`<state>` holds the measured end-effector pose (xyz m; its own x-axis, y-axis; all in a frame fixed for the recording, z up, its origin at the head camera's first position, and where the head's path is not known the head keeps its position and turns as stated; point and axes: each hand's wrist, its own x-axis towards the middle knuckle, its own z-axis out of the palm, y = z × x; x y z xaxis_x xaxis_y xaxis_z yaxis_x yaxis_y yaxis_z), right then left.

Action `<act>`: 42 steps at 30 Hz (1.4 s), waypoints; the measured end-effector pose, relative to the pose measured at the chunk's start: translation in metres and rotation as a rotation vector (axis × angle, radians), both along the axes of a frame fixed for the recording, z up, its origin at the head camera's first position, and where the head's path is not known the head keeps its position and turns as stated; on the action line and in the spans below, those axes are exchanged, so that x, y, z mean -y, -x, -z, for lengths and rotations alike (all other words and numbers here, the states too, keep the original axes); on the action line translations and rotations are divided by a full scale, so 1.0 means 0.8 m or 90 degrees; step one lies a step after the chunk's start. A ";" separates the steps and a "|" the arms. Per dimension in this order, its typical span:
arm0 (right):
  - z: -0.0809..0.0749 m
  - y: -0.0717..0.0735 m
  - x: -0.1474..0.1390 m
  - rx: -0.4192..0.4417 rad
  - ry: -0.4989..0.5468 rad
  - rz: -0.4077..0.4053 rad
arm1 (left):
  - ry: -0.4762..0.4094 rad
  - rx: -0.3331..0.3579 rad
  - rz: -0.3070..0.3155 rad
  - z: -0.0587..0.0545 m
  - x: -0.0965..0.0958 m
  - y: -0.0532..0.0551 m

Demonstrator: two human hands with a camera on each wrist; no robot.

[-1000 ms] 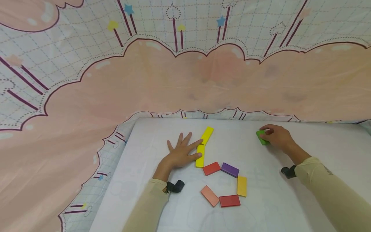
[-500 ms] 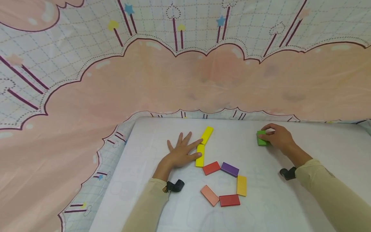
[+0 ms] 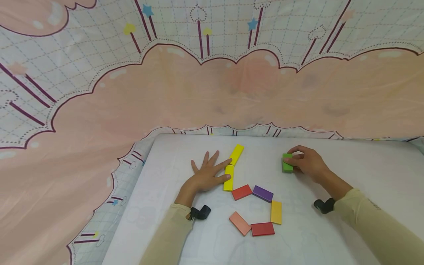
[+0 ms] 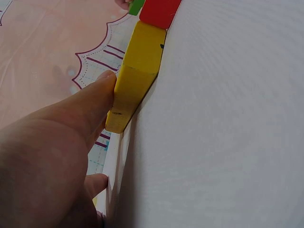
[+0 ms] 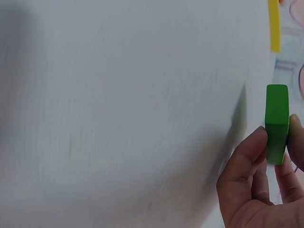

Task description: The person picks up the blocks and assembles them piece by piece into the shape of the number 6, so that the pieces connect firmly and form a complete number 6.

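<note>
My left hand (image 3: 206, 177) lies on the table with its fingers spread. Its thumb touches the near yellow block (image 3: 229, 178), and the index fingertip meets the far yellow block (image 3: 236, 154) where the two join. In the left wrist view the thumb presses the side of a yellow block (image 4: 135, 71). Towards the back right, my right hand (image 3: 308, 162) pinches a green block (image 3: 287, 163) between thumb and fingers. The right wrist view shows this green block (image 5: 277, 123) held by its sides, with a shadow on the table beside it.
A curved row continues from the yellow blocks: red block (image 3: 241, 192), purple block (image 3: 263, 194), orange-yellow block (image 3: 276, 212), dark red block (image 3: 262, 229) and salmon block (image 3: 240, 223). They lie flat on the white table (image 3: 198, 243). A patterned curtain (image 3: 212, 92) hangs behind.
My right hand has carried the green block leftward and slightly nearer, turning it more upright in the head view. My left hand and the row of blocks have stayed put.
</note>
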<state>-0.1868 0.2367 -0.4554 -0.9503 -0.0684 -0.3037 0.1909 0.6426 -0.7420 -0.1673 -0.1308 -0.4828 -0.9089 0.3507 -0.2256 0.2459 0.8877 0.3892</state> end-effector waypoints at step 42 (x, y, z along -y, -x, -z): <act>-0.009 -0.094 0.156 0.060 0.165 -0.073 | -0.004 -0.001 0.002 0.007 0.001 0.005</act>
